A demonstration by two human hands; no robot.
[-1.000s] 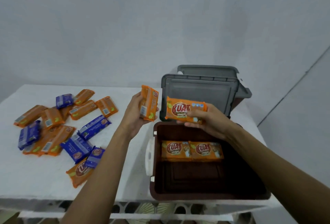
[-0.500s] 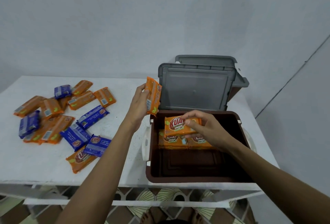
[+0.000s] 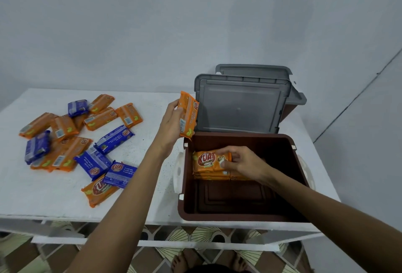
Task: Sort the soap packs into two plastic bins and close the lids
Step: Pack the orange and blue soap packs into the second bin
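A brown plastic bin (image 3: 239, 215) stands at the table's right front with its grey lid (image 3: 241, 107) upright behind it. Inside, at the far left, my right hand (image 3: 241, 163) grips an orange soap pack (image 3: 206, 160) lying on top of other orange packs. My left hand (image 3: 171, 123) holds a second orange soap pack (image 3: 188, 116) upright above the bin's left rear corner. A second bin (image 3: 289, 112) with a grey lid stands behind the first, mostly hidden.
A loose pile of orange soap packs (image 3: 65, 153) and blue soap packs (image 3: 115, 138) covers the left half of the white table (image 3: 43, 198). The bin's near half is bare. A grey wall rises right behind the table. Patterned floor and my feet show below.
My right hand has lowered its orange pack from above the bin down onto the packs inside. My left hand has kept its pack near the bin's corner.
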